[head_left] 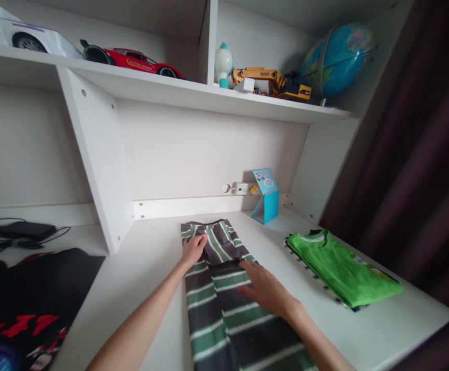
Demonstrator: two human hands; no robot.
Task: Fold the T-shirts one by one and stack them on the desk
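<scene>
A grey, green and white striped shirt (212, 319) lies lengthwise on the white desk (147, 268), its far part folded back on itself. My left hand (193, 251) rests on the folded layer near its left edge, and I cannot tell if it grips the cloth. My right hand (265, 288) lies on the shirt just below the fold, fingers apart. A folded bright green T-shirt (342, 270) lies to the right, out of reach of both hands' fingertips.
A black garment with red print (27, 304) and black cables (19, 232) lie at left. A blue card stand (266, 198) stands at the back. Overhead, a white shelf (193, 93) holds toy cars, a toy excavator and a globe. A dark curtain (402, 154) hangs at right.
</scene>
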